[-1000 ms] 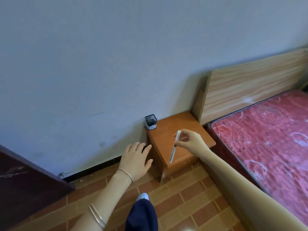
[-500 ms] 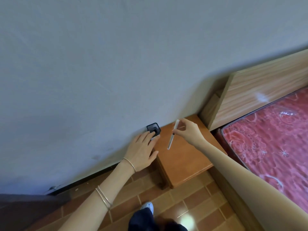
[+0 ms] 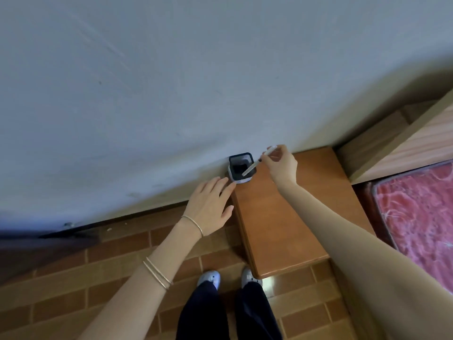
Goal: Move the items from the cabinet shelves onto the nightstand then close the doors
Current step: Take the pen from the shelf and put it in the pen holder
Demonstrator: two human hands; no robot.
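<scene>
A wooden nightstand point(image 3: 289, 217) stands against the wall, beside the bed. At its back left corner sits a small square pen holder point(image 3: 241, 169), black mesh with a white base. My right hand point(image 3: 279, 165) pinches a white pen point(image 3: 255, 165) whose lower tip is inside the holder's mouth. My left hand point(image 3: 210, 207) is flat with fingers spread, its fingertips touching the holder's white base at the nightstand's left edge. The cabinet is out of view.
A light wooden headboard point(image 3: 392, 148) and a red patterned mattress point(image 3: 416, 217) lie to the right. The grey wall point(image 3: 171, 82) is just behind the nightstand. Brick-pattern floor tiles point(image 3: 98, 278) and my feet point(image 3: 230, 278) are below.
I have stepped closer and now look down on the nightstand. My right hand brought the pen over to the holder and dipped its tip inside. My left hand stayed by the holder.
</scene>
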